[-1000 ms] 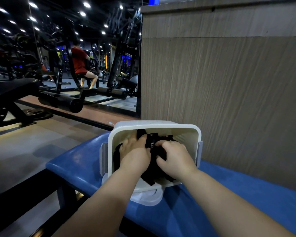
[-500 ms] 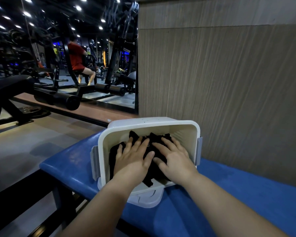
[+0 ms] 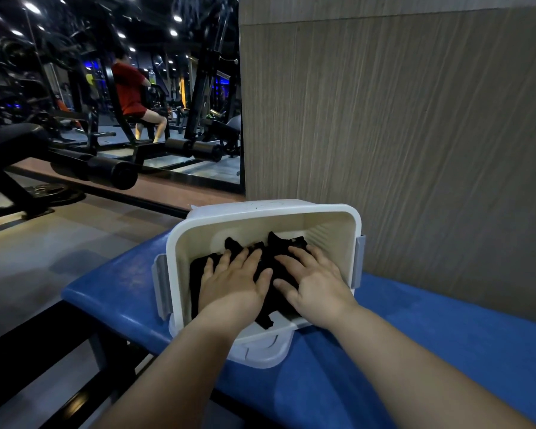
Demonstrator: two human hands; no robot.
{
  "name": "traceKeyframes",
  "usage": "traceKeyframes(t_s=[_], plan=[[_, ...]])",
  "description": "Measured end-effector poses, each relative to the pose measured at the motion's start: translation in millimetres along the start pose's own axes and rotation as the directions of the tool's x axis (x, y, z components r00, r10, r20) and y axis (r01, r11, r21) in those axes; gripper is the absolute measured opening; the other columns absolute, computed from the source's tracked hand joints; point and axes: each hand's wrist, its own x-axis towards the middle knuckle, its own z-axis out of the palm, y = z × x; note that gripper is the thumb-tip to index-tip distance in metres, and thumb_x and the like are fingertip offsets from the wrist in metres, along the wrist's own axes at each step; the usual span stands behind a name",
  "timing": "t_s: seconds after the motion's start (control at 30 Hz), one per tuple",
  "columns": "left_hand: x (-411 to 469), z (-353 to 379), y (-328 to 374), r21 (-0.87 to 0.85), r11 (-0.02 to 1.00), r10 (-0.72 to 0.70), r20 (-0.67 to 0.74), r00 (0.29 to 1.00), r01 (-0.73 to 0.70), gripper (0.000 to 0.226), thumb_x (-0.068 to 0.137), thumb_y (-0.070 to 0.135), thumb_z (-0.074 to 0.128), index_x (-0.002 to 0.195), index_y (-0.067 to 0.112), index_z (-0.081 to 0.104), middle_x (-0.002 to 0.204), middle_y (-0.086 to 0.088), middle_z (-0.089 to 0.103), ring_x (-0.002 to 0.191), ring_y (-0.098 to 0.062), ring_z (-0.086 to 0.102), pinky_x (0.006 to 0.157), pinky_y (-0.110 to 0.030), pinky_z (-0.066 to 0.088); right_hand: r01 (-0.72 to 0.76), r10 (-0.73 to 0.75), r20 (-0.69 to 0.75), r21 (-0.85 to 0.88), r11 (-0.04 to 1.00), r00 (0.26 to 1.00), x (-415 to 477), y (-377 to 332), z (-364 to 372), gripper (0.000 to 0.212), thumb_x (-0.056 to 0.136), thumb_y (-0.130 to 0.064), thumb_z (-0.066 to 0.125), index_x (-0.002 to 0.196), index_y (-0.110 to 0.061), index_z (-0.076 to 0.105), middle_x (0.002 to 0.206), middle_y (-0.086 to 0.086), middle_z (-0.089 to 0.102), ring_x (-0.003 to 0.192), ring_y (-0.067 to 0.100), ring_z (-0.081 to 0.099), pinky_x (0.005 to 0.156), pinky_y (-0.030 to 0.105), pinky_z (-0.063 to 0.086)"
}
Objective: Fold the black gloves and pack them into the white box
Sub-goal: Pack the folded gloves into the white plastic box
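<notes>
Both left hand point(image 3: 232, 287) and right hand point(image 3: 317, 283) atop black gloves point(image 3: 279, 243) in white box point(image 3: 338, 232)

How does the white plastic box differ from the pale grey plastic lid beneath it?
The white plastic box is deep and open-topped; the pale grey plastic lid is flat. The box holds the black fabric gloves, under the left hand and right hand; the lid lies beneath the box's near edge on the blue padded bench. Both have rounded corners.

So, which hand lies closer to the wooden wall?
The right hand, flat on the black gloves by the white box's right wall; the left hand lies toward its left wall.
</notes>
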Motion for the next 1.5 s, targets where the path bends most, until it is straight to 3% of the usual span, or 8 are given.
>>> traceKeyframes(t_s=[0.4, 0.57, 0.73, 0.83, 0.93, 1.07, 1.2, 1.5], plan=[[-5, -4, 3, 0.036, 0.999, 0.005, -0.028, 1.0, -0.004, 0.055, 0.098, 0.053, 0.013, 0.151, 0.038, 0.006, 0.16, 0.012, 0.011, 0.148, -0.016, 0.003, 0.12, -0.042, -0.003, 0.02, -0.02, 0.0, -0.05, 0.999, 1.0, -6, -3, -6, 0.056, 0.096, -0.057, 0.032, 0.149, -0.038, 0.024, 0.16, -0.008, 0.011, 0.147, 0.02, -0.001, 0.118, 0.04, 0.006], [-16, -13, 11, 0.01, 1.0, 0.008, -0.133, 0.991, -0.007, 0.055, 0.1, 0.048, 0.022, 0.152, 0.03, 0.015, 0.158, 0.005, 0.023, 0.147, -0.019, 0.008, 0.12, -0.044, -0.001, 0.039, -0.041, -0.075, -0.022, 0.999, 0.996, -16, -1, -12, 0.056, 0.097, -0.054, 0.032, 0.149, -0.037, 0.024, 0.16, -0.004, 0.013, 0.147, 0.018, 0.001, 0.117, 0.041, 0.006], [-33, -14, 31, -0.014, 0.994, 0.096, -0.308, 0.947, -0.105, 0.055, 0.098, 0.035, 0.04, 0.148, 0.015, 0.031, 0.156, -0.003, 0.028, 0.146, -0.023, 0.017, 0.118, -0.043, 0.006, 0.072, -0.061, -0.156, 0.064, 0.995, 0.986, -32, 6, -20, 0.074, 0.083, -0.062, 0.008, 0.145, -0.031, 0.034, 0.155, -0.004, 0.022, 0.144, 0.015, 0.007, 0.117, 0.038, 0.014], [-42, -7, 45, -0.013, 0.987, 0.144, -0.402, 0.904, -0.162, 0.053, 0.091, 0.035, 0.04, 0.136, 0.009, 0.05, 0.142, -0.008, 0.049, 0.137, -0.027, 0.039, 0.114, -0.045, 0.022, 0.12, -0.103, -0.228, 0.059, 0.991, 0.968, -48, 16, -26, 0.058, 0.091, -0.053, 0.023, 0.136, -0.025, 0.047, 0.147, -0.003, 0.034, 0.14, 0.014, 0.018, 0.112, 0.038, 0.03], [-49, 2, 61, -0.021, 0.977, 0.187, -0.402, 0.896, -0.213, 0.057, 0.087, 0.036, 0.035, 0.133, 0.008, 0.053, 0.139, -0.008, 0.053, 0.135, -0.028, 0.041, 0.112, -0.046, 0.024, 0.128, -0.104, -0.28, 0.068, 0.989, 0.954, -69, 30, -30, 0.038, 0.096, -0.039, 0.043, 0.128, -0.023, 0.057, 0.138, -0.006, 0.043, 0.134, 0.01, 0.027, 0.105, 0.032, 0.035], [-63, 12, 91, -0.103, 0.953, 0.246, -0.296, 0.923, -0.287, 0.048, 0.095, 0.03, 0.045, 0.139, 0.014, 0.046, 0.145, -0.001, 0.046, 0.141, -0.021, 0.029, 0.115, -0.037, 0.019, 0.069, -0.049, -0.304, 0.054, 0.996, 0.951, -101, 60, -34, 0.038, 0.093, -0.042, 0.039, 0.118, -0.026, 0.061, 0.124, -0.009, 0.05, 0.121, 0.01, 0.037, 0.097, 0.029, 0.038], [-80, 33, 139, -0.146, 0.915, 0.363, -0.103, 0.926, -0.375, 0.047, 0.1, 0.038, 0.038, 0.143, 0.02, 0.036, 0.144, 0.007, 0.04, 0.137, -0.016, 0.026, 0.111, -0.032, 0.02, -0.064, 0.073, -0.245, 0.044, 0.997, 0.967, -135, 104, -36, 0.034, 0.093, -0.04, 0.041, 0.117, -0.027, 0.062, 0.119, -0.009, 0.052, 0.12, 0.015, 0.043, 0.101, 0.035, 0.04], [-109, 78, 260, -0.26, 0.88, 0.448, 0.178, 0.876, -0.397, 0.041, 0.099, 0.039, 0.037, 0.131, 0.017, 0.049, 0.135, -0.002, 0.051, 0.127, -0.025, 0.037, 0.104, -0.037, 0.031, -0.376, 0.357, -0.315, 0.002, 0.927, 0.879, -240, 205, -69, 0.021, 0.088, -0.014, 0.06, 0.106, -0.021, 0.069, 0.107, -0.004, 0.06, 0.11, 0.023, 0.049, 0.096, 0.037, 0.041]])
